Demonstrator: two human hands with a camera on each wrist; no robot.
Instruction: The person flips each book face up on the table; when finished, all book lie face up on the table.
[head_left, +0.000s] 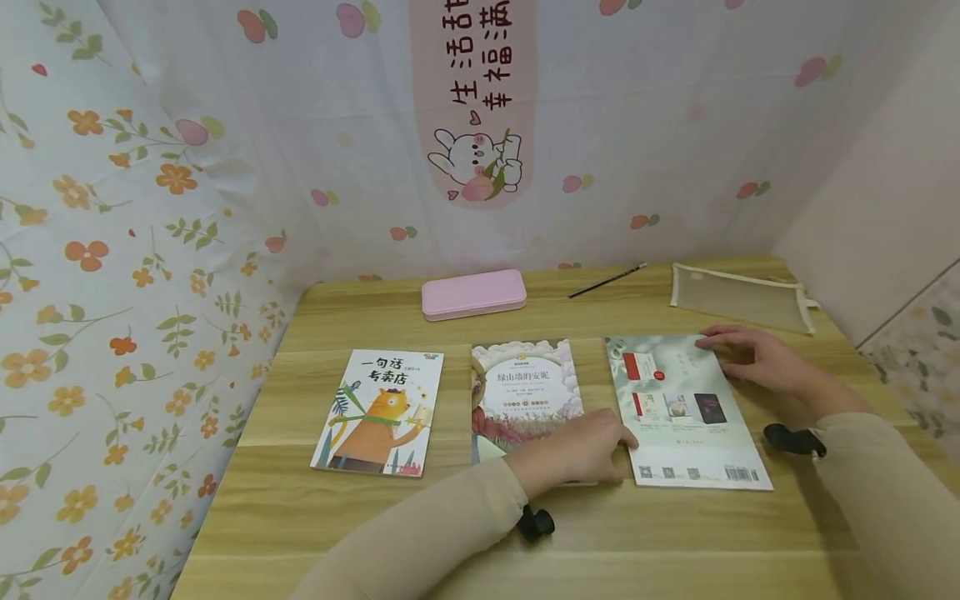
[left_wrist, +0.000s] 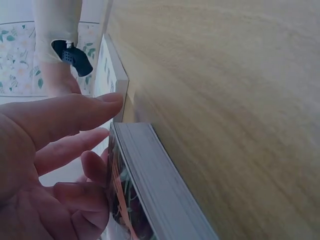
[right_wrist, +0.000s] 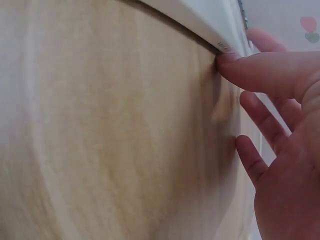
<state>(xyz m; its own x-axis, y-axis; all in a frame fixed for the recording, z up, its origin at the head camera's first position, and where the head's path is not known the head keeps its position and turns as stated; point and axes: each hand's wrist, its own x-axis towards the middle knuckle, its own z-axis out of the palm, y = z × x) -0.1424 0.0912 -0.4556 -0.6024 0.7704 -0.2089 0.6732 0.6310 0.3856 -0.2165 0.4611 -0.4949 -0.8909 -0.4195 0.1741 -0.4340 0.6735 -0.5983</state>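
Note:
A pale green book (head_left: 686, 417), back cover up with a barcode, lies on the right of the table. My right hand (head_left: 768, 367) is at its upper right corner, with the thumb (right_wrist: 250, 72) against the book's edge and the other fingers loosely spread. My left hand (head_left: 581, 450) reaches over the lower part of a book with a flowery, cloud-edged cover (head_left: 525, 383). Its fingertips are at the green book's left edge. In the left wrist view its thumb (left_wrist: 75, 112) stretches out while the other fingers bend loosely over the flowery book's cover.
A third book with an orange cartoon animal (head_left: 378, 417) lies at the left. Along the back are a pink pencil case (head_left: 474, 294), a dark pencil (head_left: 607, 281) and a mesh zip pouch (head_left: 738, 296). Patterned cloth (head_left: 600, 125) hangs behind the table.

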